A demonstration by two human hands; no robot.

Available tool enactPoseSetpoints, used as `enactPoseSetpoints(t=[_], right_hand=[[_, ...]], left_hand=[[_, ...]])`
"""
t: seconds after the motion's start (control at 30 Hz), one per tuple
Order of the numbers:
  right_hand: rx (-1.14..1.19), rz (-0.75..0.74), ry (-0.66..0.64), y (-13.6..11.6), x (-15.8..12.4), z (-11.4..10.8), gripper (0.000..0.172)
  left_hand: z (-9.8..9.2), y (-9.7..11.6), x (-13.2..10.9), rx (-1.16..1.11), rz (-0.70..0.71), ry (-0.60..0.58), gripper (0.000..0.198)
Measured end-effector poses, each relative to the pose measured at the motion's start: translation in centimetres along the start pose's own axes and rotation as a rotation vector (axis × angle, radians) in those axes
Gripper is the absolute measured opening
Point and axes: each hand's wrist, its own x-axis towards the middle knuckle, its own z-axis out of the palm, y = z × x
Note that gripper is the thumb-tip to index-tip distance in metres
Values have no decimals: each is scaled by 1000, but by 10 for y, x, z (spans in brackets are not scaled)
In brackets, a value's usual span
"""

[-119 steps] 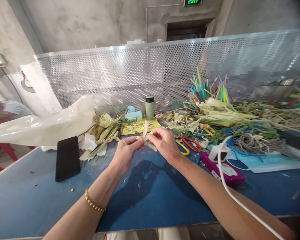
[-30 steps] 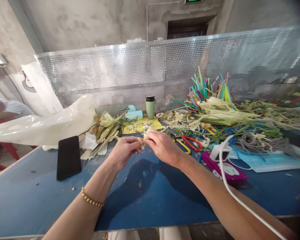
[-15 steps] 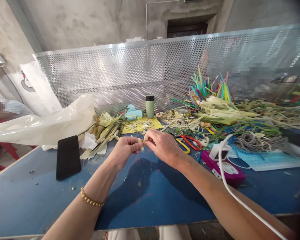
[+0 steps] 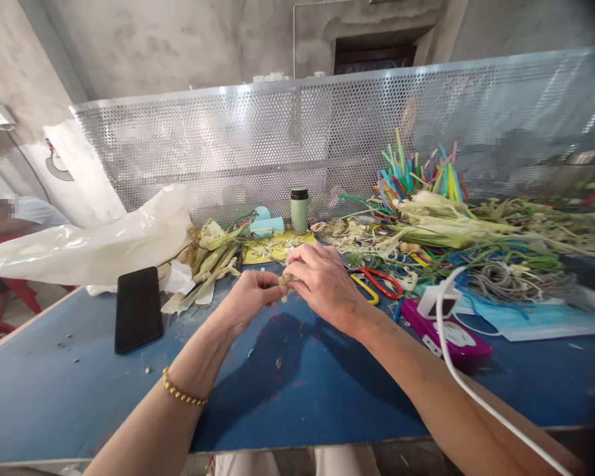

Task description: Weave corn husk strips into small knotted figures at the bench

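Near the middle of the frame, just above the tabletop point(image 4: 79, 396), the left hand point(image 4: 272, 291) and right hand point(image 4: 288, 277) meet around a small pale strip point(image 4: 283, 281). The left hand pinches it between thumb and forefinger, the other fingers tucked under. The right hand arches over from the right, thumb and forefinger closing on the same piece; the exact contact is partly hidden behind the fingers.

For this fine finger work, the left pinch would best act as the anchor, firm but light, set close to where the right fingertips press. Small, even movements of the right thumb and forefinger should serve better than a pull from the wrist, since a thin strip like this would probably split or crease if tugged unevenly. Turning the right knuckles slightly aside would give a clearer view of the piece.

The strip looks yellowish cream and matte, like dry corn husk. Only short ends show, one reaching below the fingertips; whether it is folded or knotted is too small to tell. Similar scraps lie on the yellow sheet point(image 4: 250, 258) just beyond the hands, and paler green husks point(image 4: 446, 221) are heaped right of centre.
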Motion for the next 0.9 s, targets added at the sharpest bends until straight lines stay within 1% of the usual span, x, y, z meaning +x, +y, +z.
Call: enactPoseSetpoints(t=[0.03, 0.1, 0.17, 0.2, 0.3, 0.4, 0.47, 0.6, 0.67, 0.73, 0.8, 0.9], right_hand=[[33, 5, -12, 2, 0, 0, 10], [123, 36, -82, 7, 0, 2, 6], [238, 99, -168, 10, 0, 4, 4], [295, 143, -201, 11, -1, 5, 5], [432, 281, -257, 12, 0, 7, 10], [564, 359, -300, 9, 2, 5, 10], [660, 383, -308, 9, 3, 3, 10], [845, 453, -311, 10, 1, 1, 9], [904, 477, -309, 11, 0, 1, 10], [924, 489, -287, 11, 0, 2, 10], [915, 509, -263, 10, 0, 4, 12], [902, 545, -239, 9, 0, 8, 17]], left_hand=[[-1, 0, 0, 30, 8, -12, 24], [-2, 1, -2, 110, 19, -49, 22], [-3, 0, -3, 184, 12, -95, 22], [-3, 0, -3, 203, 4, -114, 22], [-1, 1, -4, 148, -18, -108, 23], [0, 4, -5, 20, -44, -59, 34], [-1, 8, -5, -36, -53, -73, 35], [-7, 13, -6, -170, -65, -116, 31], [-9, 13, -6, -216, -76, -118, 31], [-9, 13, -6, -215, -64, -118, 30], [-7, 12, -5, -184, -29, -91, 30], [-2, 10, -4, -132, 17, -20, 27]])
